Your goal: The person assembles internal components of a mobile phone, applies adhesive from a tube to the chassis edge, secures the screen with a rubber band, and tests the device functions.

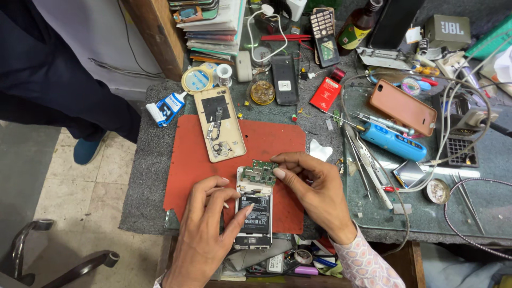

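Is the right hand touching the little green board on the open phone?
Touching. The head view shows the right hand with its fingertips pinching the green circuit board at the top of the opened phone.

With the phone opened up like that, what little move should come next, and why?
Probably lift the green circuit board clear. The right hand pinches its top edge while the left hand steadies the opened phone on the red mat.

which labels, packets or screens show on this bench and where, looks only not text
Battery label: black with white print, in the opened phone under both hands.
Glue tube: white and blue, left of the red mat.
Bottle label: green and yellow, top centre.
Keypad phone screen: small, lit, top centre.
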